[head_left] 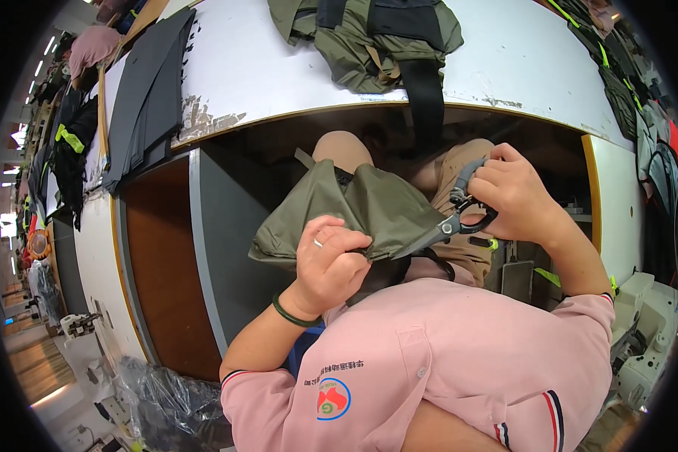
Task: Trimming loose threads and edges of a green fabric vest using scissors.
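Olive-green fabric, a sewn piece [339,211], lies draped over my knees below the table. My left hand [330,260] is closed on its near edge, pinching the cloth between thumb and fingers. In my right hand [516,192] is a pair of scissors [446,228] with dark handles and grey blades. The blades point left, their tips at the fabric's near edge just right of my left fingers. Whether the tips have cloth between them I cannot tell.
Ahead is a white table [256,60] with a worn edge, bearing an olive and black garment [384,45] whose black strap hangs down. Dark grey panels [151,83] lie at the left. A sewing machine [648,331] stands at the right, and clear plastic wrapping [169,399] lies lower left.
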The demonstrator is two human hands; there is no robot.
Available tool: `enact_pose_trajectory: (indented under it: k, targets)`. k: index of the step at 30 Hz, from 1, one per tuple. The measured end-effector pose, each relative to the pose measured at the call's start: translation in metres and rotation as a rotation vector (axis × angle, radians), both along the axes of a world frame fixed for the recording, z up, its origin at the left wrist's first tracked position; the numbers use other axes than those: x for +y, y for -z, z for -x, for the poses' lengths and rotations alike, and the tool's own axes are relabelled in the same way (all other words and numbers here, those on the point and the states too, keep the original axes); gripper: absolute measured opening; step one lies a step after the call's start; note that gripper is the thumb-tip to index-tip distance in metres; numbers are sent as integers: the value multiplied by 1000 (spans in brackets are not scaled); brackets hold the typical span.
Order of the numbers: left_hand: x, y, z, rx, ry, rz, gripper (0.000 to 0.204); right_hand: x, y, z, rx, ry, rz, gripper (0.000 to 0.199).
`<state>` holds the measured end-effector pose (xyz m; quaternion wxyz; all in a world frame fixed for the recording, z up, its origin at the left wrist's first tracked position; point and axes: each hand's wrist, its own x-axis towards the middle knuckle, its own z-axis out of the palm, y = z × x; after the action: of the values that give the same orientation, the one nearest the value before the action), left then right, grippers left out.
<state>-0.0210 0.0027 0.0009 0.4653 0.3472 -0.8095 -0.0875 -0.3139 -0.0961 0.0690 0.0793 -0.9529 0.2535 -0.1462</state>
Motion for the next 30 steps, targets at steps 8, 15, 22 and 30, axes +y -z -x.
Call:
enact_pose_trajectory:
  k: [8,15,22,30]
  targets:
    - [-2,2,6,24,-7,-2,27,0,-4,7,36,33,26,37]
    - [0,2,7,18,-13,-3,27,2,-3,4,54,19,67,35]
    - [-1,1,9,5,-27,1,28,3,1,6,41,41,48,35]
    - [-3,-1,11,5,-32,-36,37,3,5,4,15,42,92,35]
